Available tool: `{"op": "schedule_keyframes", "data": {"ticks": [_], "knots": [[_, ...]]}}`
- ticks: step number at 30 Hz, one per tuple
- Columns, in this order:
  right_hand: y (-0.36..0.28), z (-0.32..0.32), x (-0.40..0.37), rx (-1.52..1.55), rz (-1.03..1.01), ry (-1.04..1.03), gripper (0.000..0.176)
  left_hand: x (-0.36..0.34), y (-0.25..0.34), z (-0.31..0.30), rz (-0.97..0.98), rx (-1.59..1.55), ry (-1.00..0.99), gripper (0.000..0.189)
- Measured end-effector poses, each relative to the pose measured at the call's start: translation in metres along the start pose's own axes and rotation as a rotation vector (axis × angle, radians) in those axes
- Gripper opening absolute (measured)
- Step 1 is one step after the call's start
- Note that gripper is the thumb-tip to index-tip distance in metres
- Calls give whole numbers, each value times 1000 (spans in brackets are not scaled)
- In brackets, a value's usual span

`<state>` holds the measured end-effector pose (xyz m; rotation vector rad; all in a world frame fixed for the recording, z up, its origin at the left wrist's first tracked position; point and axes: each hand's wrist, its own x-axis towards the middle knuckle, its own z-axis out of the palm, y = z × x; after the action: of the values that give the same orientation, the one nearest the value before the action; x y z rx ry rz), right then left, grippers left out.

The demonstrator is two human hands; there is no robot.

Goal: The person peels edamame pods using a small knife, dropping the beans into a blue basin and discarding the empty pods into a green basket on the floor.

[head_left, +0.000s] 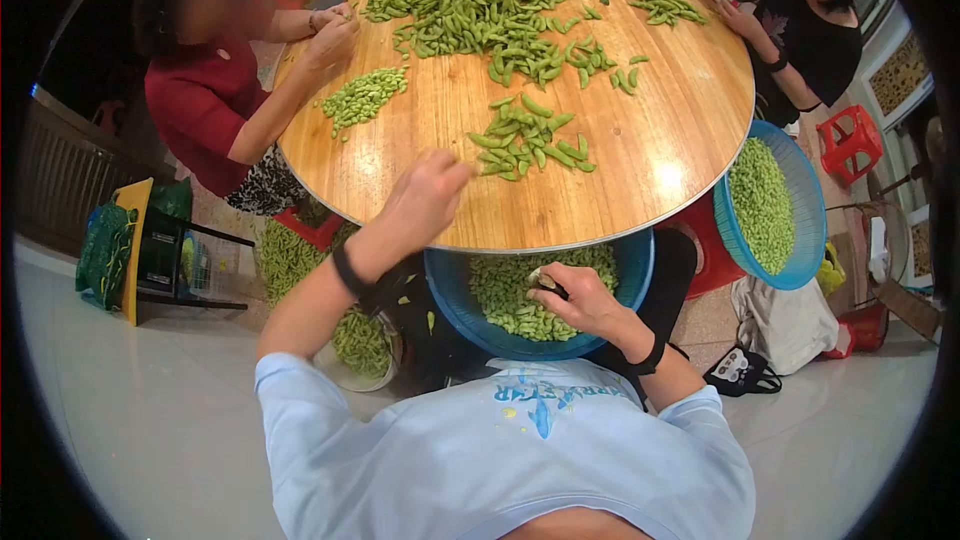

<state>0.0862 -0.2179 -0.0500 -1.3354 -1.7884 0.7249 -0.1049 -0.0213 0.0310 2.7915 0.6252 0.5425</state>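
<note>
My left hand [428, 198] is over the near side of the round wooden table [640, 140], fingers curled and a little blurred. Its fingertips are at the left edge of a small heap of green bean pods [530, 135]; whether they hold a pod I cannot make out. Lower down, my right hand [585, 302] is closed above a blue basin [465, 320] of shelled green beans [500, 285]. Between its thumb and fingers is a small thing, partly dark and partly pale, too small to name.
A large heap of pods [480, 0] covers the table's far part. Shelled beans [362, 98] lie before a person in red [200, 110]. Another person in black [810, 30] sits far right. A blue basket [808, 240] of beans stands right, a pod-filled bucket [345, 375] left.
</note>
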Motion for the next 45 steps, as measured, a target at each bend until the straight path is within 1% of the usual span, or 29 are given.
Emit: {"op": "schedule_keyframes", "data": {"ticks": [1, 2, 3, 4, 5, 6, 7, 9, 10, 11, 12, 13, 15, 16, 17, 18, 21, 22, 25, 27, 29, 32, 34, 40, 41, 43, 45], "knots": [[-5, -1, 2, 134, 92, 10, 20, 18, -11, 14, 38, -24, 121, 16], [-9, -3, 3, 269, 184, 21, 21, 31, -22, 27, 39, 26, 153, 14], [-12, -6, 2, 266, 185, 19, 21, 39, -31, 37, 40, 77, 182, 12], [-13, -10, 0, 379, 223, 36, 23, 45, -41, 45, 39, 76, 183, 12], [-13, -12, -2, 494, 262, 54, 26, 50, -46, 49, -15, 90, 144, 12], [-11, -14, -5, 560, 352, 16, 30, 51, -49, 53, -69, 104, 103, 12], [-11, -15, -5, 564, 355, 18, 30, 49, -53, 56, -68, 103, 98, 12], [-13, -18, -1, 799, 376, 96, 31, 48, -49, 47, -205, 86, 38, 14], [-13, -18, 2, 860, 350, 124, 32, 46, -45, 43, -200, 90, 36, 14], [-14, -20, 7, 862, 344, 132, 32, 43, -35, 38, -223, -42, 96, 13], [-16, -21, 12, 926, 320, 188, 33, 39, -26, 35, -244, -175, 152, 12], [-18, -22, 16, 989, 299, 247, 34, 34, -18, 34, -234, -173, 144, 12], [-19, -22, 26, 1024, 310, 271, 36, 25, 2, 35, -350, -838, 101, 16], [-20, -21, 30, 1119, 307, 279, 37, 21, 14, 33, -344, -843, 91, 16], [-21, -19, 33, 1213, 303, 286, 38, 19, 32, 25, -422, -1019, 17, 17], [-20, -16, 34, 1311, 339, 284, 42, 17, 43, 23, -504, -1193, -58, 18], [-22, -13, 34, 1379, 307, 274, 44, 13, 55, 33, -489, -1281, -101, 17], [-22, -13, 33, 1378, 310, 275, 44, 13, 58, 40, -484, -1329, -65, 17], [-22, -16, 29, 1431, 312, 244, 46, 13, 58, 39, -509, -1270, -92, 17], [-26, -18, 28, 1350, 302, 222, 45, 13, 58, 39, -506, -1288, -91, 16], [-22, -15, 27, 1365, 303, 230, 45, 11, 60, 40, -499, -1306, -96, 16], [-22, -15, 28, 1387, 294, 234, 45, 8, 60, 45, -484, -1272, -76, 15], [-24, -15, 27, 1395, 292, 232, 45, 5, 57, 50, -471, -1195, -91, 14], [-23, -13, 24, 1404, 271, 214, 43, 6, 58, 49, -487, -1306, -110, 12], [-22, -14, 24, 1390, 267, 225, 43, 5, 58, 49, -488, -1306, -109, 12], [-21, -14, 24, 1374, 263, 234, 42, 3, 57, 52, -422, -1284, -83, 11], [-23, -13, 23, 1320, 280, 296, 40, 2, 60, 56, -416, -1283, -46, 10]]}}
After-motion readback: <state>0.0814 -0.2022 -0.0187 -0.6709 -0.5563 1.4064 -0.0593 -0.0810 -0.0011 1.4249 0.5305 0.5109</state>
